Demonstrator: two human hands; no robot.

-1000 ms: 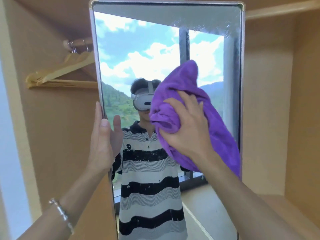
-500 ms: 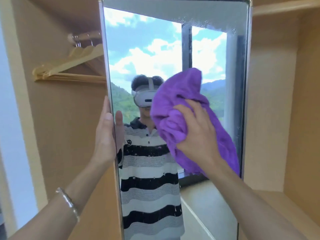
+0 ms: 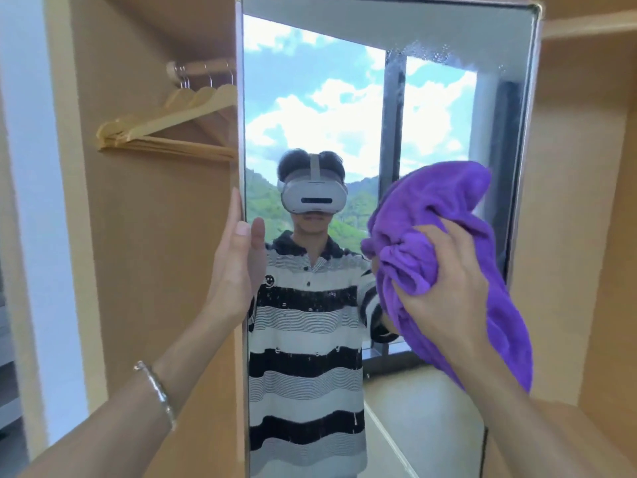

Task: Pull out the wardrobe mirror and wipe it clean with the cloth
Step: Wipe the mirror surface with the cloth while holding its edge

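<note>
The mirror (image 3: 320, 108) is standing upright in the open wardrobe (image 3: 155, 236), its glass facing the person. The left hand (image 3: 234, 267) is gripping the mirror's left edge, fingers (image 3: 236, 215) pressed together behind the frame and thumb lying on the glass. The right hand (image 3: 448, 288) is bunching the purple cloth (image 3: 434, 208) against the mirror's right half, fingers curled into the folds. Left of the mirror, wooden hangers (image 3: 165, 132) are hanging from a rail (image 3: 200, 67).

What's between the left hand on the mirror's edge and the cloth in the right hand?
In the head view, only bare mirror glass lies between the left hand on its left edge and the purple cloth in the right hand; it reflects the person.
</note>
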